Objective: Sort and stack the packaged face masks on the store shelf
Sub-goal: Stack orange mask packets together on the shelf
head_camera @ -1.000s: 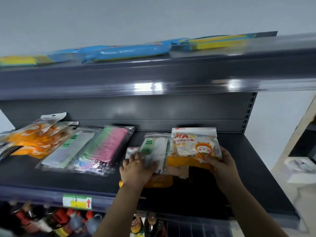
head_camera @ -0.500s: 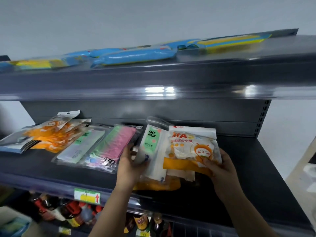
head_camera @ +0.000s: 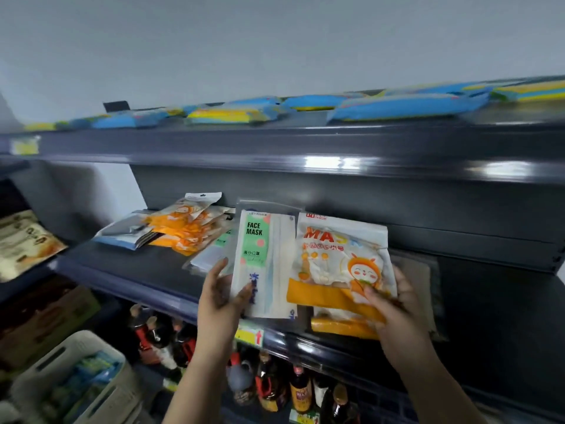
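Since a moment ago I have lifted the green-striped face mask pack (head_camera: 263, 264) clear of the pile; it now stands almost upright in my left hand (head_camera: 221, 296), where before it only leaned up from the shelf. My left thumb lies across its lower front and my fingers curl behind its left edge, so the hand is clamped on it. The view has also swung left, bringing a white basket (head_camera: 68, 381) and a neighbouring shelf into sight.

My right hand (head_camera: 394, 307) keeps its pinch on the orange cartoon mask pack (head_camera: 339, 267), thumb on the front at the lower right corner, fingers behind. This pack stands tilted, touching the right edge of the green one, above another orange pack (head_camera: 339, 327) lying flat on the dark shelf (head_camera: 146, 270).

Further left on the shelf sits a loose heap of orange packs (head_camera: 186, 228) over some blue-grey ones (head_camera: 122, 232). A pale pack (head_camera: 211, 255) lies behind my left hand, though blur keeps me from reading it. Bottles (head_camera: 275, 384) stand below.
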Available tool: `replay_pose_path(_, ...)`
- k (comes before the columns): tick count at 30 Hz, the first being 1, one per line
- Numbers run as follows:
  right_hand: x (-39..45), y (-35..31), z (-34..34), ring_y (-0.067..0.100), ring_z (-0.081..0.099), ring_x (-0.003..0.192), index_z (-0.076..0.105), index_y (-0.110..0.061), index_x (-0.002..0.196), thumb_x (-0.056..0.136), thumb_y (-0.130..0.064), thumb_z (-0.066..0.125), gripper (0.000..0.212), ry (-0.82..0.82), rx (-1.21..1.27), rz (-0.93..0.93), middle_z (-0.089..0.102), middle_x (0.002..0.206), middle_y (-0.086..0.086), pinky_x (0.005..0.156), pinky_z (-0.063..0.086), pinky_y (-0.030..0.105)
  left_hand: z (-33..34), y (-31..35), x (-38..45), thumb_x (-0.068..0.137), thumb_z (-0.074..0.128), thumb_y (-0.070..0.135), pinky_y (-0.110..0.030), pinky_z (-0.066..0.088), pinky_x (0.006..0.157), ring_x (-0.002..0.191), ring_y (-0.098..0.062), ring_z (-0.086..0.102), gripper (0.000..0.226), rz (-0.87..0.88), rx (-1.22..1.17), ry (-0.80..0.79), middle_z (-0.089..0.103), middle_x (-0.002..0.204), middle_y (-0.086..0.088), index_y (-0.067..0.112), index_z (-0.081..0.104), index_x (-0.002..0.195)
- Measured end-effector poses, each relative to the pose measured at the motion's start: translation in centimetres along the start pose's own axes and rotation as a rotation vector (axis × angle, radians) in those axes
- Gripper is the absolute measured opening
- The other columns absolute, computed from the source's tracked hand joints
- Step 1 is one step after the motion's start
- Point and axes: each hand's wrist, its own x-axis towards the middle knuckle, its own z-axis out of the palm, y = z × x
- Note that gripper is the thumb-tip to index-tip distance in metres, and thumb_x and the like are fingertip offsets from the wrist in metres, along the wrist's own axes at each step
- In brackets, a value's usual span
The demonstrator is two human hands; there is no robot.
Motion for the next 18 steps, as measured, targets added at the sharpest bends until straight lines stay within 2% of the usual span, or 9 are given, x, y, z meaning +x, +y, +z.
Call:
replay_pose_path(3,-0.5,1.8,4.3,0.023,0.071,0.090,0.051,-0.022,0.129,0.059,-0.015,0.072,0.073,-0.059,0.007,0.003,0.068,0.115,0.007,0.067,0.060,0.033,-4.5,0.6,0.3,0.084,0.062,-0.004,-0.016,0.055,0.064,0.085,-0.003,0.067,0.048,0.012,-0.006,0.058,0.066,0.108,0.005,0.021,0.049,0.123)
replay_pose_path(6,-0.9,3.8,9.0,0.019,0.072,0.086,0.051,-0.023,0.128,0.061,-0.013,0.072,0.071,-0.083,0.025,0.020,0.069,0.114,0.005,0.066,0.058,0.028,-9.4,1.1,0.7,0.082,0.067,0.003,-0.047,0.056,0.081,0.096,-0.021,0.066,0.047,-0.026,-0.016,0.133,0.067,0.104,0.005,0.030,0.052,0.118)
replay_pose_path(7,-1.1,4.6,10.5,0.018,0.072,0.086,0.052,-0.023,0.127,0.059,-0.014,0.075,0.072,-0.095,0.040,0.021,0.069,0.114,0.005,0.067,0.058,0.026,-11.0,1.4,0.8,0.082,0.068,0.004,-0.053,0.054,0.083,0.097,-0.025,0.066,0.047,-0.038,-0.016,0.154,0.067,0.102,0.003,0.030,0.052,0.118)
replay_pose_path(9,-1.5,6.0,13.8,0.019,0.072,0.088,0.054,-0.022,0.125,0.042,-0.030,0.091,0.091,-0.125,0.052,0.027,0.070,0.113,0.005,0.067,0.058,0.025,-14.4,2.0,1.1,0.083,0.067,0.003,-0.055,0.051,0.088,0.101,-0.029,0.065,0.046,-0.039,-0.024,0.182,0.068,0.103,-0.002,0.027,0.052,0.120)
replay_pose_path(11,-2.0,7.6,16.8,0.021,0.071,0.092,0.052,-0.021,0.128,0.026,-0.041,0.095,0.113,-0.134,0.063,0.038,0.070,0.114,0.005,0.068,0.057,0.025,-17.7,2.7,1.3,0.083,0.066,0.002,-0.058,0.050,0.088,0.103,-0.035,0.064,0.047,-0.042,-0.041,0.197,0.067,0.107,-0.008,0.024,0.052,0.122)
replay_pose_path(13,-2.5,9.1,19.7,0.024,0.070,0.097,0.050,-0.021,0.131,0.024,-0.042,0.095,0.118,-0.149,0.078,0.052,0.069,0.115,0.006,0.069,0.058,0.026,-20.9,3.1,1.6,0.084,0.064,0.002,-0.054,0.054,0.081,0.101,-0.036,0.064,0.047,-0.045,-0.060,0.212,0.066,0.110,-0.011,0.024,0.052,0.124)
replay_pose_path(16,-3.0,11.2,23.7,0.024,0.070,0.096,0.051,-0.020,0.128,0.022,-0.042,0.095,0.117,-0.143,0.096,0.059,0.070,0.112,0.005,0.066,0.057,0.026,-25.0,3.9,1.8,0.087,0.060,0.001,-0.032,0.057,0.051,0.086,-0.028,0.066,0.043,-0.055,-0.116,0.240,0.065,0.104,-0.009,0.022,0.050,0.123)
replay_pose_path(17,-3.1,11.8,25.0,0.023,0.070,0.097,0.053,-0.020,0.127,0.022,-0.041,0.095,0.116,-0.140,0.100,0.058,0.070,0.113,0.006,0.065,0.057,0.025,-26.3,4.1,1.9,0.087,0.059,0.001,-0.030,0.056,0.049,0.085,-0.027,0.066,0.043,-0.055,-0.116,0.251,0.065,0.102,-0.007,0.024,0.051,0.122)
replay_pose_path(18,-3.2,12.5,26.2,0.023,0.069,0.098,0.054,-0.019,0.126,0.022,-0.040,0.095,0.114,-0.137,0.108,0.057,0.070,0.113,0.006,0.065,0.057,0.025,-27.7,4.2,2.1,0.087,0.060,0.001,-0.034,0.057,0.054,0.089,-0.029,0.066,0.044,-0.054,-0.108,0.257,0.066,0.102,-0.007,0.026,0.051,0.122)
